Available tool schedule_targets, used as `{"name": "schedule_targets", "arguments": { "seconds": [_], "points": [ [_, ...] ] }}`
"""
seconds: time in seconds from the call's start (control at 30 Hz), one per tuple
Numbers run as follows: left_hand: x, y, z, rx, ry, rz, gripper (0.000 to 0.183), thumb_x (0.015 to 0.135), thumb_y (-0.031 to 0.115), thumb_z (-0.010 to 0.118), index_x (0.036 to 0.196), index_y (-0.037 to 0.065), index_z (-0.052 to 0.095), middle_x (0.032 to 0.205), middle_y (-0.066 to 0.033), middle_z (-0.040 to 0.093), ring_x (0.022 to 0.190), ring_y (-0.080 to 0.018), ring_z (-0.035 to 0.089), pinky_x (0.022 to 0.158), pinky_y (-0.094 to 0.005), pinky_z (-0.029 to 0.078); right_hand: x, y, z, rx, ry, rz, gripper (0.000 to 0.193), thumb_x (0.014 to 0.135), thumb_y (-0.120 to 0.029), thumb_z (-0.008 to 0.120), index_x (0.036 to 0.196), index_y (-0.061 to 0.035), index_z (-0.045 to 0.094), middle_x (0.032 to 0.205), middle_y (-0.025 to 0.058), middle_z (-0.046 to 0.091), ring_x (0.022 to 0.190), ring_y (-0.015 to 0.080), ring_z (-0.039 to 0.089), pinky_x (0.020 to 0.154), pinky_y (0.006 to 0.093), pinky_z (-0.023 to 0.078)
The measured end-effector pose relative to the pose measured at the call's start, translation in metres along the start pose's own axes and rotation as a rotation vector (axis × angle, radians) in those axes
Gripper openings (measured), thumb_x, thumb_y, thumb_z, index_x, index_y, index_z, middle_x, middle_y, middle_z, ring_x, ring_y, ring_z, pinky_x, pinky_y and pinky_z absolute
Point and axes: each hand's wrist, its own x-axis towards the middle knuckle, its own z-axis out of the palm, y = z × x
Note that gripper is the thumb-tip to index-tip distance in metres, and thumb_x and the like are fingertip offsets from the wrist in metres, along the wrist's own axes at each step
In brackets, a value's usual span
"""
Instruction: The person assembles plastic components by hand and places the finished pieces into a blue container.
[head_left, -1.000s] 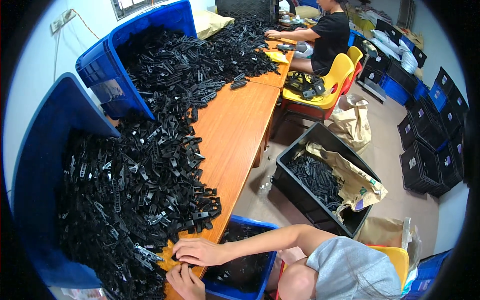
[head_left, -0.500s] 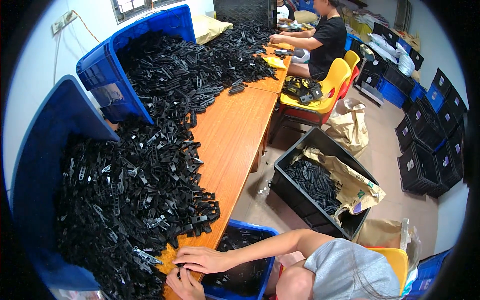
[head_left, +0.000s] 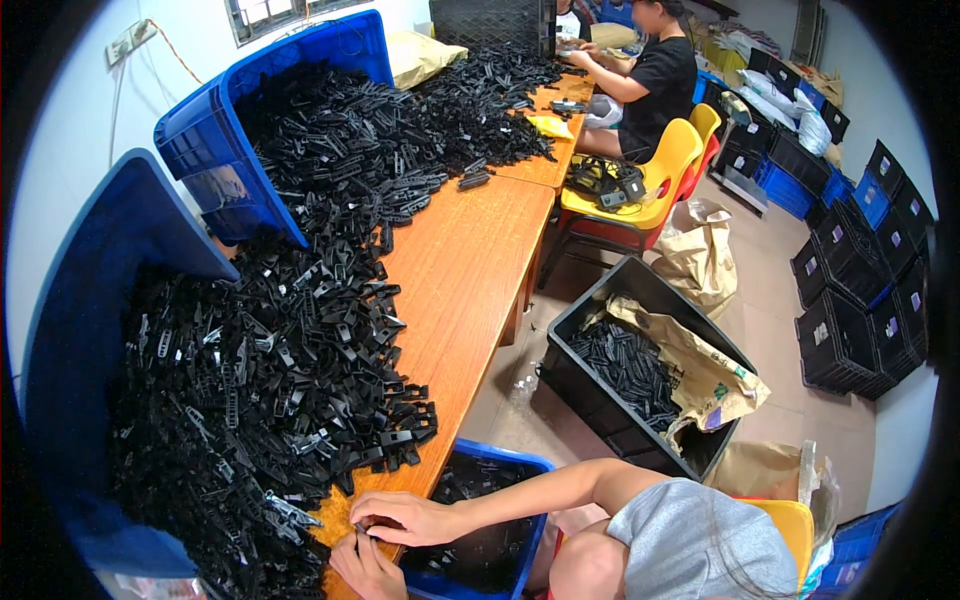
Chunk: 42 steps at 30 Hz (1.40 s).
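Note:
At the table's near edge, my right hand [head_left: 405,518] arches with bent fingers over a small black piece [head_left: 363,529], its fingertips touching it. Just below, my left hand [head_left: 366,570] is closed, pinching the same piece from the other side. Fingers cover most of the piece, so its exact kind cannot be made out. Beside both hands spreads a large heap of black plastic clip-like parts [head_left: 290,370], some with shiny metal bits. Partly under my right forearm, a blue bin [head_left: 545,463] with scattered black parts inside stands below the table edge.
A tipped blue crate [head_left: 185,140] spills black parts onto the wooden table [head_left: 460,250]. On the floor sits a black crate [head_left: 600,405] with dark parts and brown paper. Yellow chairs [head_left: 675,150], a co-worker [head_left: 660,85] and stacked black crates [head_left: 850,330] stand farther off.
My right hand's fingers have lifted and curved a little, leaving a wider gap above the small piece. My left hand shifted slightly. The far co-worker's hands rose from the table.

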Motion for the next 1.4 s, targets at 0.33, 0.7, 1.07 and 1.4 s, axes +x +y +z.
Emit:
{"name": "schedule_targets", "arguments": {
  "seconds": [0.33, 0.7, 1.07, 1.4],
  "points": [
    [0.005, 0.005, -0.006, 0.028, -0.011, 0.018, 0.021, 0.088, 0.003, 0.062, 0.108, 0.002, 0.066, 0.104, -0.016, 0.062, 0.093, -0.0353, 0.057, 0.08, -0.0447, 0.046, -0.005, -0.008, 0.001, 0.112, 0.017, 0.14, 0.028, 0.089, -0.002, 0.06, 0.116, -0.0005, 0.052, 0.109, 0.0116, 0.056, 0.097, 0.0247, 0.058, 0.085, 0.0344, 0.048],
    [-0.021, -0.016, 0.005, -0.108, -0.087, -0.127, 0.023, 0.091, 0.006, 0.058, 0.111, -0.006, 0.06, 0.114, -0.0214, 0.059, 0.102, -0.0393, 0.056, 0.087, -0.0473, 0.046, -0.006, -0.004, -0.006, -0.407, -0.087, 0.047, 0.025, 0.082, -0.012, 0.066, 0.104, -0.0029, 0.059, 0.097, 0.0134, 0.059, 0.093, 0.0318, 0.058, 0.08, 0.0404, 0.044],
    [-0.014, -0.008, -0.001, -0.278, 0.082, -0.367, 0.025, 0.079, -0.001, 0.069, 0.104, -0.002, 0.069, 0.099, -0.012, 0.061, 0.092, -0.0297, 0.057, 0.081, -0.0385, 0.048, 0.001, -0.027, -0.044, -0.399, -0.178, 0.231, 0.021, 0.082, -0.001, 0.072, 0.103, 0.0008, 0.069, 0.088, 0.0106, 0.065, 0.079, 0.023, 0.065, 0.069, 0.0319, 0.051],
    [-0.013, -0.006, 0.002, -0.314, 0.11, -0.317, 0.03, 0.075, -0.007, 0.069, 0.104, -0.003, 0.07, 0.095, -0.012, 0.061, 0.09, -0.0302, 0.057, 0.079, -0.0396, 0.049, 0.014, -0.024, -0.035, -0.343, -0.195, 0.212, 0.021, 0.075, -0.003, 0.075, 0.095, 0.0008, 0.07, 0.087, 0.0085, 0.063, 0.083, 0.0275, 0.059, 0.077, 0.0374, 0.046]
  ]
}}
